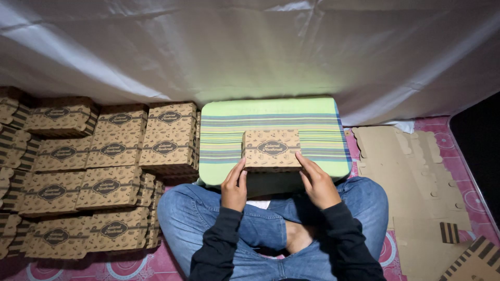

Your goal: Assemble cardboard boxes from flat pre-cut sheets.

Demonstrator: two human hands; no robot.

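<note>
A small brown patterned cardboard box [271, 148] rests on a green striped cushion [317, 125] in front of me. My left hand [234, 187] touches the box's near left corner with fingers extended. On the near right side, my right hand [319, 182] presses against its edge. Both hands flank the box; neither lifts it. I sit cross-legged in blue jeans and dark sleeves.
Several assembled boxes [109, 156] of the same kind are stacked in rows at my left. Flat unfolded cardboard blanks [411, 177] lie on the pink patterned mat at my right. A white sheet [260, 47] hangs behind the cushion.
</note>
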